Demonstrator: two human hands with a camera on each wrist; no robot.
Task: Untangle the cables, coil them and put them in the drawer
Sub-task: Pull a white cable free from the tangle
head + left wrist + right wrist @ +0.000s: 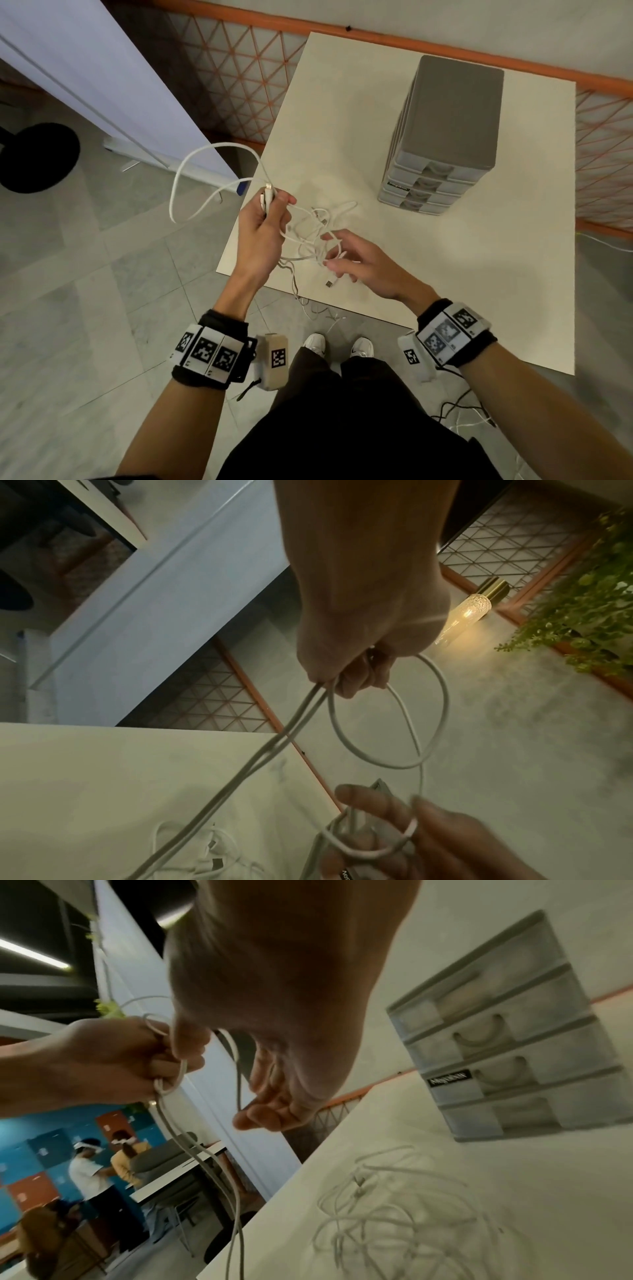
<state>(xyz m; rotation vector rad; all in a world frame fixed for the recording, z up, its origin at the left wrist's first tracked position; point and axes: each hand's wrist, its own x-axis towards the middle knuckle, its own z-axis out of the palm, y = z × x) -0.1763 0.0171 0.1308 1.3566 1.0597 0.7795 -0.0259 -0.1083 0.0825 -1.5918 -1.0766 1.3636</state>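
Fingers point(274, 202) of left hand point(262, 228) clench a white cable point(205, 154) w/ plug ends, lifted to keep it separate; right hand point(359, 263) spread, threaded thru the tangle point(315, 233) on surface point(479, 274). Drawer unit point(448, 133) behind, shut.

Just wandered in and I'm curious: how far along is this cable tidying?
Early. The left hand grips a white cable gathered into loose loops. The right hand picks at the tangle on the table. The drawer unit looks closed; nothing visibly stowed.
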